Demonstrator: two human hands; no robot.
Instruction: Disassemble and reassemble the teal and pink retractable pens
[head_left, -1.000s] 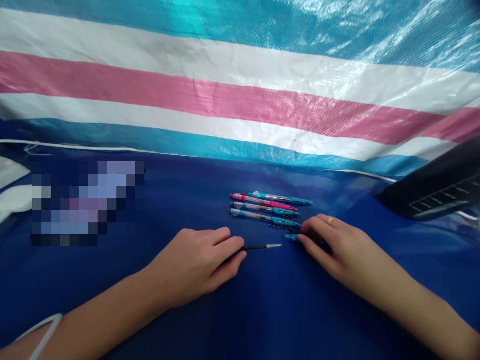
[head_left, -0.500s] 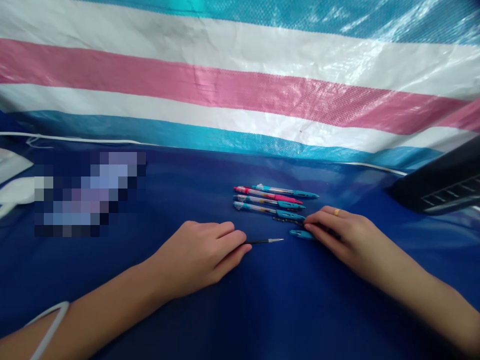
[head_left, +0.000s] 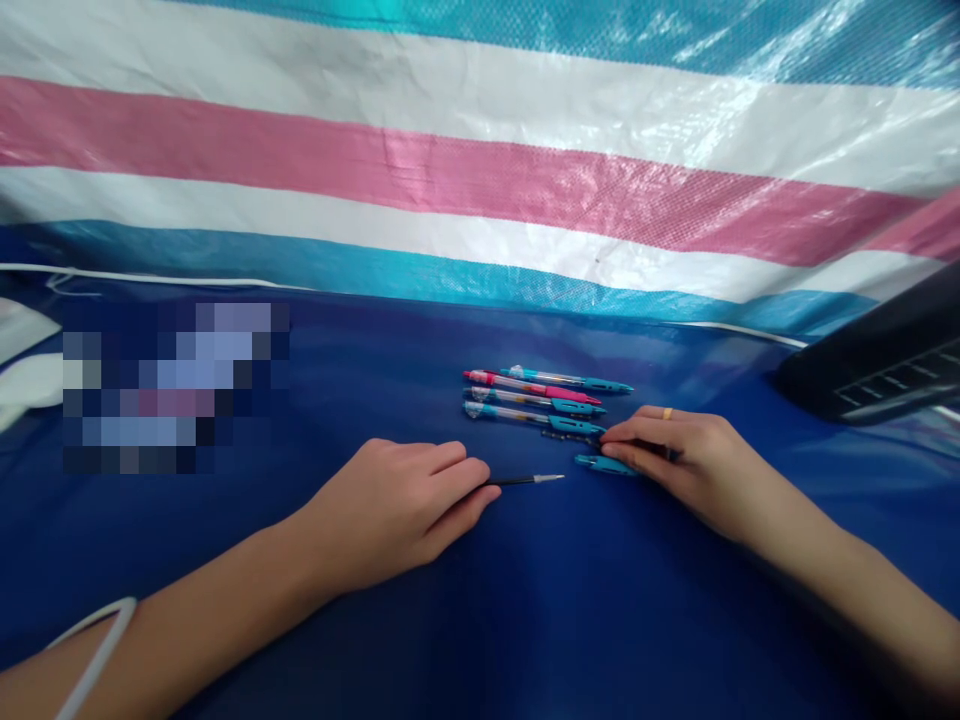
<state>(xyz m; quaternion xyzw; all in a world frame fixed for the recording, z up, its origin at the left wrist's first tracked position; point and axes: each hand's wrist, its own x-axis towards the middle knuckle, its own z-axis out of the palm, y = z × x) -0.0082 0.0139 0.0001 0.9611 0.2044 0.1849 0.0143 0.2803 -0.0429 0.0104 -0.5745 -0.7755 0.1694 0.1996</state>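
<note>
From my station, nothing in this view can be read. The pens (head_left: 525,398) lined up on the desk (head_left: 637,600) carry small printing along their clear barrels, but it reaches me only as specks, with no brand or number coming through. The black refill (head_left: 521,481) shows no lettering I can make out. The dark object (head_left: 877,375) at the right edge has pale ruled lines across its face, and I can't pick out any characters there. The patch (head_left: 169,385) on the left of the desk is pixelated, so it gives me nothing legible.
</note>
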